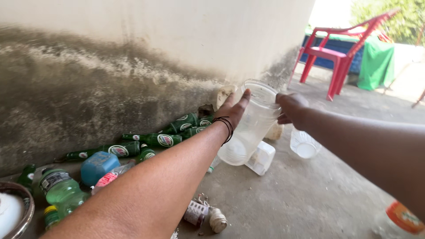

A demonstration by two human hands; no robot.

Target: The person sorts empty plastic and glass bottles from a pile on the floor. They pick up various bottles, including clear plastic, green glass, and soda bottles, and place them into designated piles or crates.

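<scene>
Head view: left hand point(233, 109) flat on clear plastic container point(249, 128), right hand point(290, 108) pinching its rim, both held above floor point(310, 194) nr wall point(133, 66), green bottles point(150, 140) along wall base, left forearm hides some litter.

Two hands show, the left hand point(233, 107) and the right hand point(290, 108). One clear plastic jar point(249, 132) is held between them. Six green glass bottles point(155, 140) lie along the wall. One red chair point(341, 53) stands behind. One blue tub point(98, 166) lies among the bottles.
</scene>
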